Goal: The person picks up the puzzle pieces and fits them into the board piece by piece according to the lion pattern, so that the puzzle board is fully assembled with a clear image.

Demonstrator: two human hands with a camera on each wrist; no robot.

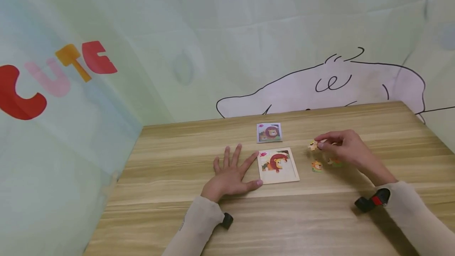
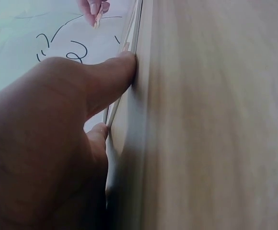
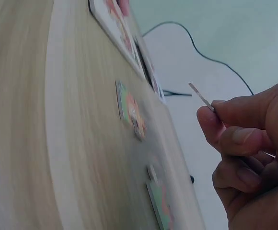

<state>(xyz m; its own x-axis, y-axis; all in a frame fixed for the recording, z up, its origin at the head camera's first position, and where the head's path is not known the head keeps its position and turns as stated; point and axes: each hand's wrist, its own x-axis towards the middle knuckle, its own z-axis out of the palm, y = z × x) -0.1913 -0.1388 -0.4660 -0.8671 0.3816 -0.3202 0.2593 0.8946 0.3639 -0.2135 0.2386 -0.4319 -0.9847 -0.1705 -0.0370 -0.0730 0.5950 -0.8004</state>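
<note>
By our reading it's piece-fitting time: the right hand (image 1: 350, 151) has a piece (image 1: 313, 145) pinched between thumb and forefinger, off the table (image 1: 170, 157), to the right of the board (image 1: 284, 176) and well apart from it. Not fitted yet!

Over on our left, the left hand (image 1: 231, 177) lies spread wide, gripping nothing, thumb and forefinger touching the board's near edge like a brace. The lion there is part-built, with bare wood below it; the card (image 1: 269, 132) beyond shows a fuller picture. We'd say the next move calls for bringing the piece across, turning it to match, and lowering it flat while that brace holds.

Now the views trade secrets! Overhead we get the piece's print; from the right wrist we get only its thin edge, plus clear air beneath. That view also opens up both loose pieces (image 3: 129, 108), one partly hidden by the right hand from above.
</note>
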